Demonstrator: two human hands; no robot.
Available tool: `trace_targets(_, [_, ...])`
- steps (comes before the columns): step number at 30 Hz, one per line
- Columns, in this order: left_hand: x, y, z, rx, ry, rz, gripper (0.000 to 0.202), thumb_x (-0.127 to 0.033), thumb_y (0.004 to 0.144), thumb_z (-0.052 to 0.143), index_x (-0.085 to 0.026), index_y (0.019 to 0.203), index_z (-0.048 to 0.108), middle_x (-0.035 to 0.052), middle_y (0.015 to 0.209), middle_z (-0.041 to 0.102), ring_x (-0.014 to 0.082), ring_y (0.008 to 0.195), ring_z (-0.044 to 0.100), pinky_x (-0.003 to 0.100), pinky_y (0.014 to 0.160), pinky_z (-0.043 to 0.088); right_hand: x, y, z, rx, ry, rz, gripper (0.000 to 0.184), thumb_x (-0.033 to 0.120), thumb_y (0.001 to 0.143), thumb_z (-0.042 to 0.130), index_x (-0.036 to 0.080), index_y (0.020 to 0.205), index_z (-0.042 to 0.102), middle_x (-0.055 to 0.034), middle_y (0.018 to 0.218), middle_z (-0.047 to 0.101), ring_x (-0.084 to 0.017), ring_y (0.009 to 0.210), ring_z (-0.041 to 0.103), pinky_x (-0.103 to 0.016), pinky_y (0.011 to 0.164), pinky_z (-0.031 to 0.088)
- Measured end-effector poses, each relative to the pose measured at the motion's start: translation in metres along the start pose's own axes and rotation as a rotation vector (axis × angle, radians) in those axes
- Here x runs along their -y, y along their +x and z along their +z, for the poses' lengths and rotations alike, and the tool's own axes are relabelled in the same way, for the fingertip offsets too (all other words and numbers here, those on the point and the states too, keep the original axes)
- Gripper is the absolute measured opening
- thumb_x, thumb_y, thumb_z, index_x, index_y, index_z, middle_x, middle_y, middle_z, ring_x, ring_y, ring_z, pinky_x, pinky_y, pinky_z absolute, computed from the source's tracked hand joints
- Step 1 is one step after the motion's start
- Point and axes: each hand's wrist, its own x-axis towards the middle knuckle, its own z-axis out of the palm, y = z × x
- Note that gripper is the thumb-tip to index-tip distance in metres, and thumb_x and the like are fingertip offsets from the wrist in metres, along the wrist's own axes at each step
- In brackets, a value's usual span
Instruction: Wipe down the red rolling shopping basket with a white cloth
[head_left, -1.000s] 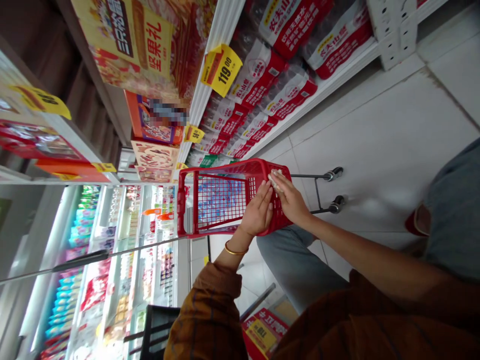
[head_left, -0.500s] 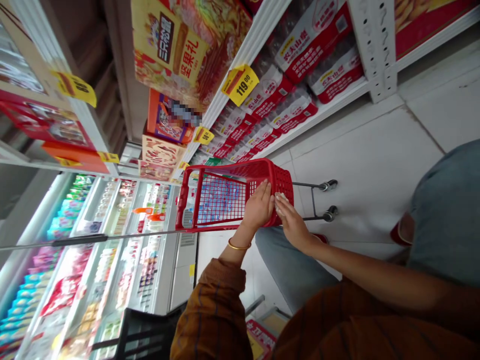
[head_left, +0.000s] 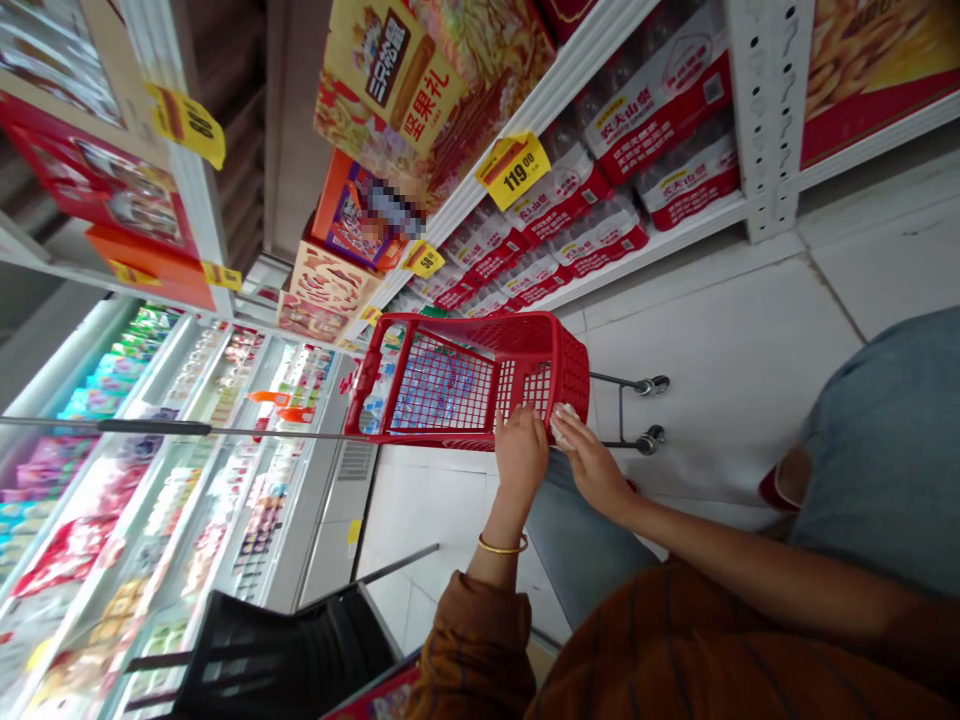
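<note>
Person's hands at a red plastic shopping cart (head_left: pixel 574 372), which stands on the tiled floor (head_left: pixel 709 330) beside shelving stocked with shrink-wrapped packs of bottled water (head_left: pixel 600 238); the right hand (head_left: pixel 598 470) holds a crumpled white wipe (head_left: pixel 560 431) under its fingers, against the basket end farther from the handle (head_left: pixel 365 372). The left hand (head_left: pixel 522 452), with a gold bracelet (head_left: pixel 502 547) at its wrist, lies just beside it with fingers bent at the basket rim, though whether they clasp the rim cannot be told.
</note>
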Motion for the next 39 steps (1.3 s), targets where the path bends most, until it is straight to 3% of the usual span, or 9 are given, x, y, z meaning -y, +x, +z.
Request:
trace_targets(3, [-0.010,-0.009,0.004,-0.069,-0.054,-0.079,0.034,-0.024,0.099,0.029,-0.014,0.108,0.061,0.0159,0.108,0.070,0.0290,0.113,0.062,0.068,0.108,0.026,0.003,0.004,-0.008,0.008,-0.032,-0.064,0.047,0.021,0.099,0.037,0.031,0.145,0.038,-0.0056,0.147,0.045,-0.020,0.138,0.039,-0.050,0.115,0.035])
trace_targets(6, [-0.017,-0.015,0.011,-0.140,-0.137,-0.119,0.034,-0.024,0.099,0.030,-0.016,0.109,0.061,0.0144,0.107,0.070,0.0302,0.122,0.055,0.072,0.109,0.020,-0.001,0.021,-0.016,0.062,-0.075,-0.206,0.044,0.020,0.099,0.037,0.030,0.142,0.042,-0.0056,0.147,0.046,-0.021,0.139,0.038,-0.057,0.118,0.025])
trace_targets(8, [-0.019,-0.017,0.018,-0.192,-0.178,-0.147,0.033,-0.023,0.099,0.030,-0.016,0.106,0.062,0.0132,0.104,0.070,0.0296,0.123,0.053,0.072,0.109,0.019,-0.011,0.038,-0.023,0.164,-0.099,-0.319,0.041,0.022,0.099,0.038,0.028,0.138,0.047,-0.0058,0.144,0.050,-0.022,0.139,0.037,-0.059,0.118,0.024])
trace_targets(13, [-0.021,-0.020,0.033,-0.302,-0.234,-0.184,0.031,-0.024,0.099,0.032,-0.018,0.091,0.062,0.0089,0.097,0.069,0.0252,0.115,0.057,0.068,0.112,0.019,-0.035,0.074,-0.041,0.436,-0.168,-0.458,0.035,0.023,0.099,0.040,0.027,0.131,0.054,-0.0056,0.136,0.057,-0.021,0.142,0.032,-0.055,0.114,0.033])
trace_targets(22, [-0.018,-0.020,0.037,-0.341,-0.335,-0.125,0.026,-0.025,0.096,0.041,-0.020,0.082,0.061,0.0049,0.089,0.071,0.0227,0.116,0.057,0.060,0.115,0.018,-0.036,0.110,-0.063,0.682,-0.294,-0.508,0.035,0.020,0.099,0.038,0.028,0.124,0.061,-0.0036,0.124,0.065,-0.018,0.136,0.041,-0.048,0.115,0.034])
trace_targets(30, [-0.008,-0.021,0.043,-0.364,-0.374,-0.036,0.023,-0.025,0.096,0.043,-0.020,0.084,0.062,0.0012,0.082,0.070,0.0217,0.123,0.053,0.055,0.115,0.014,-0.045,0.158,-0.083,0.749,-0.459,-0.534,0.035,0.031,0.099,0.036,0.025,0.121,0.063,-0.0074,0.120,0.065,-0.022,0.122,0.053,-0.050,0.112,0.036])
trace_targets(39, [-0.001,-0.018,0.043,-0.251,-0.348,-0.007,0.021,-0.026,0.095,0.045,-0.022,0.090,0.066,0.0011,0.088,0.072,0.0203,0.124,0.052,0.048,0.116,0.016,-0.046,0.154,-0.087,0.738,-0.580,-0.662,0.033,0.026,0.099,0.036,0.020,0.121,0.060,-0.0108,0.118,0.063,-0.023,0.113,0.054,-0.050,0.107,0.038])
